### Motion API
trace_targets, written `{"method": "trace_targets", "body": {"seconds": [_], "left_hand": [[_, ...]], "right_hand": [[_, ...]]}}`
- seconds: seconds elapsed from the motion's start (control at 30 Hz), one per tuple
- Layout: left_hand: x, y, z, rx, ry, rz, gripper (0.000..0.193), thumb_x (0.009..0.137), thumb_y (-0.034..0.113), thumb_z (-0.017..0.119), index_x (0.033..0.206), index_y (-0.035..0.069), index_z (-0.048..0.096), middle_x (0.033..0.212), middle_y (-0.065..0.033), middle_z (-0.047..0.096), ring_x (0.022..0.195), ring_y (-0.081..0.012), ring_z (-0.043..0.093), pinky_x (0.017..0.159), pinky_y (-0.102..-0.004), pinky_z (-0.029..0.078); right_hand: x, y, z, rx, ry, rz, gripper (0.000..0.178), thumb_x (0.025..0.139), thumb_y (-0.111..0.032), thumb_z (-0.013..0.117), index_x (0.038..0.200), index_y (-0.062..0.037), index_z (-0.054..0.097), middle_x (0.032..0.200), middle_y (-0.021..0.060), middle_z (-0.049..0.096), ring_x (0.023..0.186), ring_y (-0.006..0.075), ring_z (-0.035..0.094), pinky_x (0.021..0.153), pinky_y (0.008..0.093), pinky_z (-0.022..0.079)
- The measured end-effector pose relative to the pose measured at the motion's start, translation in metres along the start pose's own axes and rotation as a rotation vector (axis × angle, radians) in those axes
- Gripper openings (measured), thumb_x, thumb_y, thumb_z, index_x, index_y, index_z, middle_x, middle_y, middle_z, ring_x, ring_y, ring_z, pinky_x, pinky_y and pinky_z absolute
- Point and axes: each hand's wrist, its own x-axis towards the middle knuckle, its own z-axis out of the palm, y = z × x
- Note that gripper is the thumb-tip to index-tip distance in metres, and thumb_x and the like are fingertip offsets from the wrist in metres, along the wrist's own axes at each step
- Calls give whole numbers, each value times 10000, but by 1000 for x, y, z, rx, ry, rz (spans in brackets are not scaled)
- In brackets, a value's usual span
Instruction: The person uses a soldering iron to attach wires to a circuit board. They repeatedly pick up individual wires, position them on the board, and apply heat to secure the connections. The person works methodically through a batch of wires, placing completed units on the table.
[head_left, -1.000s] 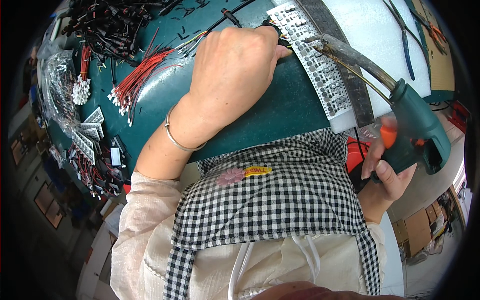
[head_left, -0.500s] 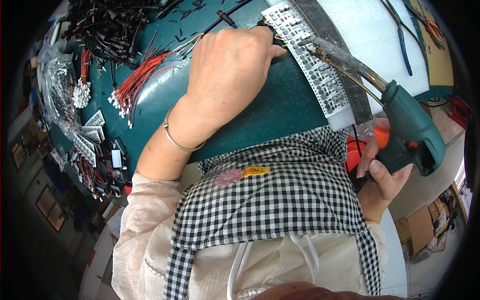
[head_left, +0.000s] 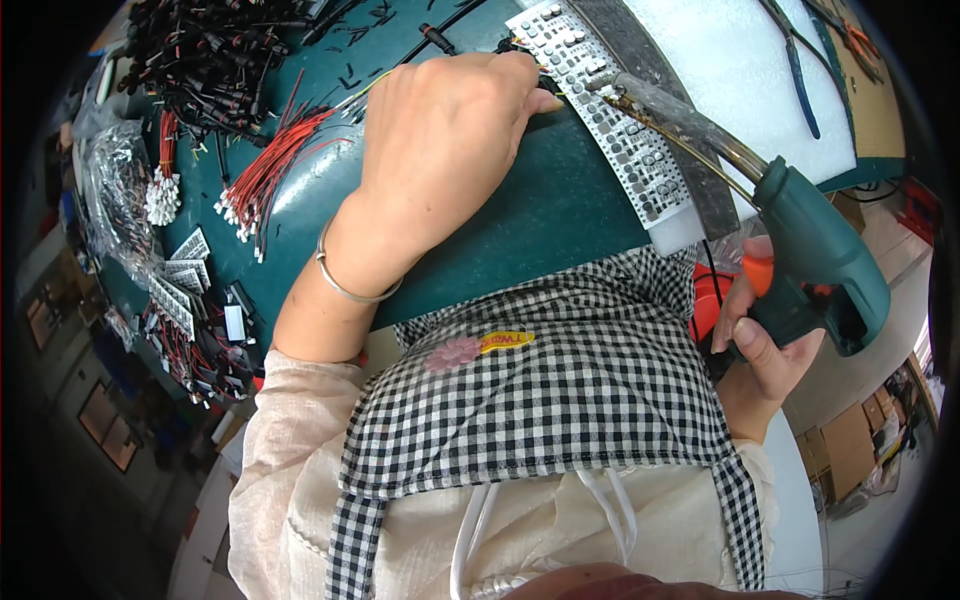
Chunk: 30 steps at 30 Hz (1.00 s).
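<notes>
My right hand [head_left: 765, 335] grips a teal soldering gun [head_left: 820, 240] with an orange trigger. Its metal tip reaches left over a white circuit board panel [head_left: 610, 125] covered in small components. At the panel's left edge, my left hand [head_left: 440, 145] is closed, thumb and fingertips pinching a dark cable end [head_left: 547, 85] with thin coloured wires. Most of that end is hidden behind the fingers. Behind the hand lies a black cable with a connector [head_left: 437, 40]. A bundle of red wires [head_left: 285, 150] with white plugs rests left of the hand.
A heap of black connector cables [head_left: 200, 60] fills the far left, near a plastic bag [head_left: 115, 190] and small boards with wires [head_left: 185, 300]. A dark metal bar [head_left: 665, 90] lies along the panel on white foam [head_left: 740, 60]. Pliers [head_left: 800, 90] lie at the far right.
My left hand has shifted slightly left, and the panel and bench items appear a little further left too. The soldering gun stays in my right hand, its tip still over the panel.
</notes>
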Motion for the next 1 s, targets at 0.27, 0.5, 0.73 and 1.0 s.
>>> {"method": "trace_targets", "body": {"seconds": [0.27,0.5,0.73,1.0], "left_hand": [[-3,4,2,45,41,18,131,777,212,731,752,98,671,628,-61,616,511,-249,577,466,-344,439],[-4,6,4,67,57,15,140,776,214,731,749,94,664,622,-62,612,516,-254,585,463,-349,446],[-5,10,3,76,64,12,165,782,230,727,747,88,650,613,-64,606,515,-267,583,473,-363,450],[-6,11,4,78,76,18,180,775,231,735,742,83,638,595,-65,589,503,-269,571,465,-365,441]], "right_hand": [[-1,-2,10,-7,-1,-27,564,704,-39,750,1183,113,493,1114,239,589,590,147,560,475,233,473],[-2,2,8,-44,-52,34,503,742,26,695,1194,111,492,1076,203,585,637,151,573,513,243,497],[-3,-1,18,-78,-18,34,543,759,28,694,1245,108,465,1086,213,592,670,155,584,537,249,513],[-11,1,10,-114,-38,117,524,757,15,706,1215,101,467,1024,208,589,631,150,572,533,241,496]]}}
